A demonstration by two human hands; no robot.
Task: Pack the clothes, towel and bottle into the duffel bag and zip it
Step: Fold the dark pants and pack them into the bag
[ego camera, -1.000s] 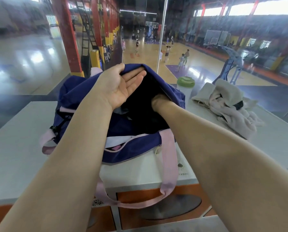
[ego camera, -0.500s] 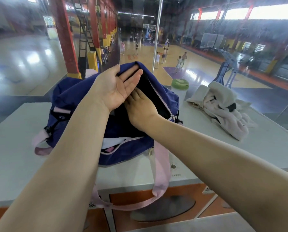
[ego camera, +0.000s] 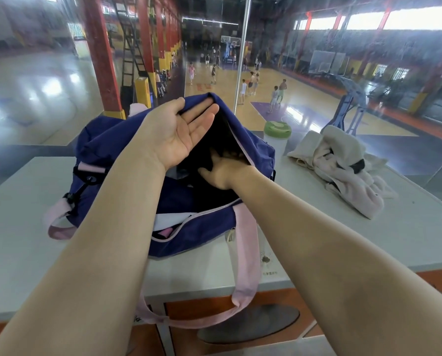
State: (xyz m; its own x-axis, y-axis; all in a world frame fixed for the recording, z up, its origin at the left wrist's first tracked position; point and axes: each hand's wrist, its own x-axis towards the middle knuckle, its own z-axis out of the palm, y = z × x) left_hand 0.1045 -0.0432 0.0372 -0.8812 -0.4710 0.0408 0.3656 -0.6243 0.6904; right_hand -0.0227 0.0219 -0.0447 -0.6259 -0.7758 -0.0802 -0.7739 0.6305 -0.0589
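On the left, our left hand (ego camera: pixel 183 132) lifts the upper flap of the duffel bag (ego camera: pixel 106 140), which rests on the surface (ego camera: pixel 16 227). The fingers (ego camera: pixel 201 116) lie straight and close together under the flap's edge, the thumb above it, so the fabric is pinched between them. If this hold slips, the flap will likely drop and close the mouth of the bag.

At the centre, our right hand (ego camera: pixel 225 173) reaches into the dark opening. Its fingertips are hidden inside, so we cannot tell whether they are spread or gripping anything. A snag on the lining or zipper edge is possible on the way out.

To the right, the bottle (ego camera: pixel 276 134) stands just beside the bag, and the towel (ego camera: pixel 343 165) lies farther right. Both are well apart from either hand and not yet packed. A careless sweep of the arm could topple the bottle.
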